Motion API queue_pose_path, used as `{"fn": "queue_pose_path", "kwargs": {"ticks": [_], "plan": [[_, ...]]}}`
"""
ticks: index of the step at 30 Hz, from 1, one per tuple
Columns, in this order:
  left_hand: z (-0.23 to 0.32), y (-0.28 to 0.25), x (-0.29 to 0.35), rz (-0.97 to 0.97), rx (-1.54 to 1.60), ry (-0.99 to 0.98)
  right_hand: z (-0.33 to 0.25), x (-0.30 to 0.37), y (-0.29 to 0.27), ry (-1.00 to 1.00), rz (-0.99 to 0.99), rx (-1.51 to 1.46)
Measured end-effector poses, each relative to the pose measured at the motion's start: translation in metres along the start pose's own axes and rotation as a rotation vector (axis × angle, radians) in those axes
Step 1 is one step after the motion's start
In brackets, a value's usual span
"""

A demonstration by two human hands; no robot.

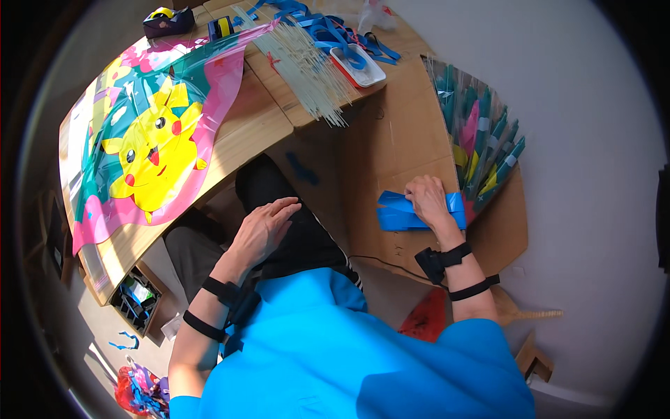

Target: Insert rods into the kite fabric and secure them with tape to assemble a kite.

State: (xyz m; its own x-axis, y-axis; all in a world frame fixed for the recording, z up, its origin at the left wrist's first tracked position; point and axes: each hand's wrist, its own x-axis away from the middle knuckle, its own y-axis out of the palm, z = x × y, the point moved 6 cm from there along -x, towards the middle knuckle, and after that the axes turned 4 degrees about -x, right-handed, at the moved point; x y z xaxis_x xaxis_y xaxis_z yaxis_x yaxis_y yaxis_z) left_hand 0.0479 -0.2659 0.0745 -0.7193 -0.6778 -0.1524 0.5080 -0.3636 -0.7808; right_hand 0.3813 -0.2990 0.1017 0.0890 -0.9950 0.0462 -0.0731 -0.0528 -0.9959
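My right hand (pixel 427 201) is at the upper edge of a cardboard box, its fingers closed on a flat blue plastic strip (pixel 403 219). That strip lies folded in loops against the brown box wall (pixel 398 150); the fingertips are partly hidden. Above my dark trouser leg, my left hand (pixel 262 229) has its fingers stretched out and nothing in it. To its left, a thin, shiny printed sheet (pixel 157 150) with a yellow cartoon character and pink border covers part of the wooden table and hangs over its near edge.
Pale thin sticks (pixel 300 66), tangled blue strips (pixel 324 31), a red-rimmed white tray (pixel 359 66) and a tape dispenser (pixel 169 23) are on the table (pixel 269 98). Several rolled colourful bundles (pixel 481 143) stand in the box. A bin (pixel 138 297) is at lower left.
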Motion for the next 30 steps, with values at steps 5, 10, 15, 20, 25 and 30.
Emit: {"fn": "queue_pose_path", "kwargs": {"ticks": [5,10,15,20,25,30], "plan": [[0.008,0.008,-0.020,-0.039,0.157,0.059,-0.013,-0.001,-0.021,-0.061,0.189,-0.021],[0.021,0.034,-0.052,-0.184,0.722,-0.285,-0.042,-0.009,-0.039,-0.083,0.273,-0.027],[0.060,0.053,-0.092,-0.108,1.107,-0.379,-0.066,-0.007,-0.054,-0.081,0.293,-0.080],[0.053,0.056,-0.104,0.109,1.172,-0.501,-0.094,-0.011,-0.057,-0.164,0.351,-0.156],[-0.010,0.013,-0.071,0.279,0.907,-0.454,-0.122,-0.031,-0.046,-0.139,0.322,-0.429],[-0.035,-0.034,-0.017,0.198,0.878,-0.494,-0.193,-0.063,-0.007,0.007,-0.106,-1.251]]}}
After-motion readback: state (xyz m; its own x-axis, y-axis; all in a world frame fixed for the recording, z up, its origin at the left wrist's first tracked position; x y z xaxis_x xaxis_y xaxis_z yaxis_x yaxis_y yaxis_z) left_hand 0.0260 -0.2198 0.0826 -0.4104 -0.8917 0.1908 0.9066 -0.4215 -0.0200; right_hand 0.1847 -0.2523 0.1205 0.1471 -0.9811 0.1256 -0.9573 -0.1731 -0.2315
